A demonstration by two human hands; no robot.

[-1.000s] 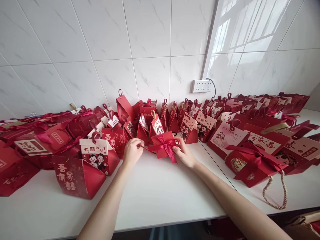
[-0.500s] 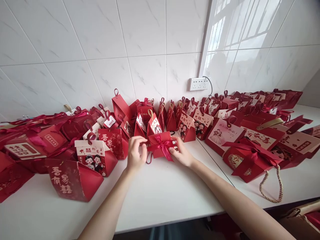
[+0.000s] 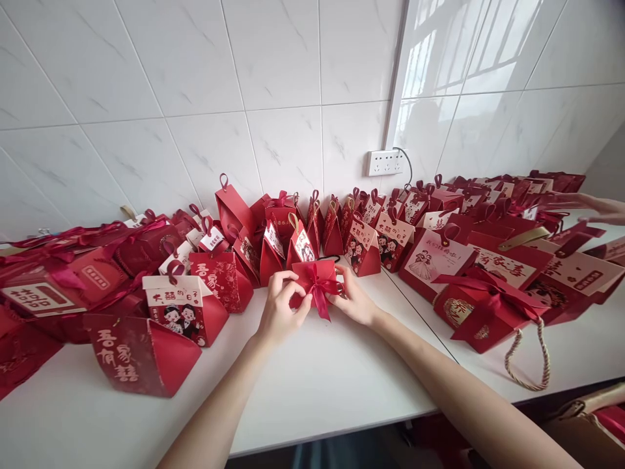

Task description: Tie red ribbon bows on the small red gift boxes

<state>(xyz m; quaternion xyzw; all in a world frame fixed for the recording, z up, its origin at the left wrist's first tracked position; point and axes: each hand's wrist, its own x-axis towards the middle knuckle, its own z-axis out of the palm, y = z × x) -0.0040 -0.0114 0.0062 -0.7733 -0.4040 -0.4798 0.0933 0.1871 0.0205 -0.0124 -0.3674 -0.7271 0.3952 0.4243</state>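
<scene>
A small red gift box [image 3: 303, 270] with a crimson satin ribbon bow [image 3: 319, 286] on its front is held between my hands above the white table. My left hand [image 3: 284, 307] is closed at the bow's left side, with thumb and fingertips pinching the ribbon there. My right hand [image 3: 356, 298] grips the right side of the box, its thumb beside the right loop. Its other fingers are partly hidden behind the box. Just beyond stands a red box with a cartoon couple [image 3: 303, 246].
Rows of red gift boxes line the white table [image 3: 312, 391]; a triangular one [image 3: 141, 355] stands front left. At right front is a bow-tied box [image 3: 488, 312] with a rope handle [image 3: 544, 365]. Another person's hand [image 3: 586, 205] reaches in at far right. A power strip [image 3: 385, 163] is on the wall.
My left hand has moved right from the box's edge and closed on the bow's left side. My right hand stays at the box. Another person's hand has entered at far right.
</scene>
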